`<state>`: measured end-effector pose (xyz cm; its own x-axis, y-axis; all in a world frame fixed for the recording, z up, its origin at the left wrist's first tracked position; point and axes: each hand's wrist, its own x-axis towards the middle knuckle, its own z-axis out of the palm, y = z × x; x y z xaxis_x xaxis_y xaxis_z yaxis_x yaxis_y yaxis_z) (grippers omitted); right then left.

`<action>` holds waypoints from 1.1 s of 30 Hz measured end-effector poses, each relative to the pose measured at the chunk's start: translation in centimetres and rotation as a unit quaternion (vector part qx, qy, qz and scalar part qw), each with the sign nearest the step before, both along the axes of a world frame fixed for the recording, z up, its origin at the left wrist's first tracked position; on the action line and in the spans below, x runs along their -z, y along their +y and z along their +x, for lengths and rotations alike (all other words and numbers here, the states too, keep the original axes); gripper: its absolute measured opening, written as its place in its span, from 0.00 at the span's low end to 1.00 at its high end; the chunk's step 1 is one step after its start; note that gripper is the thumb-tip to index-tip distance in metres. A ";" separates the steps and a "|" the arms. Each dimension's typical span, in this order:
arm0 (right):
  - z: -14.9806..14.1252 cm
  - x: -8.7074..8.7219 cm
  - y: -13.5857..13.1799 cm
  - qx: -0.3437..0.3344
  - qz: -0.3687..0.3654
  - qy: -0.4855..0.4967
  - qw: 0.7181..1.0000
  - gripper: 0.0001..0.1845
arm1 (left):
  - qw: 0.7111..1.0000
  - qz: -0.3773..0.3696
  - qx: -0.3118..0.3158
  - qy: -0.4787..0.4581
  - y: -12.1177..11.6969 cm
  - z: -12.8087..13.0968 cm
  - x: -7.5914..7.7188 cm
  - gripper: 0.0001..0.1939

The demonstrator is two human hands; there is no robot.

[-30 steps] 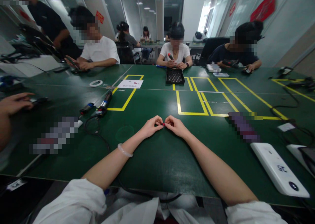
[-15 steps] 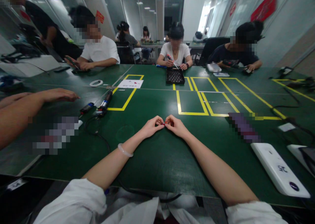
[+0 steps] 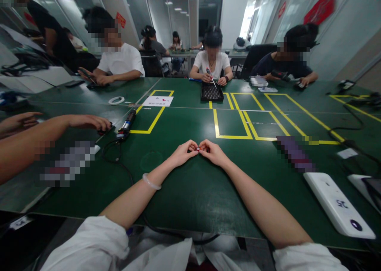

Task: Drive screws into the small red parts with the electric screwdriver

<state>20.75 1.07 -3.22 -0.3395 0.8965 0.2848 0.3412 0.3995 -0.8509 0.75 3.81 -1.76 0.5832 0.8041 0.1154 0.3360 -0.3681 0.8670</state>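
We see the small red piece [image 3: 198, 148] just above the green table [image 3: 178, 195], between our fingertips: it lies at about three o'clock from our left hand [image 3: 183, 153] and nine o'clock from our right hand [image 3: 213, 153]. Both hands pinch it between thumb and curled fingers, so neither is clearly nearer. Its long axis seems to run nine to three, though so little shows that we cannot be sure.

The scene is viewed from a head-worn camera, directed forward and down across the broad dark-green tabletop [image 3: 178, 195]; the bare left hand [image 3: 182, 153] and right hand [image 3: 213, 152] are seen close, the grey glass-panelled back wall [image 3: 157, 8] far off.
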 end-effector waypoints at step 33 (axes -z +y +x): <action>0.0 -0.2 0.0 -0.001 -0.001 -0.014 1.000 0.08 | 1.000 0.007 0.009 0.023 -0.3 0.0 -0.6 0.11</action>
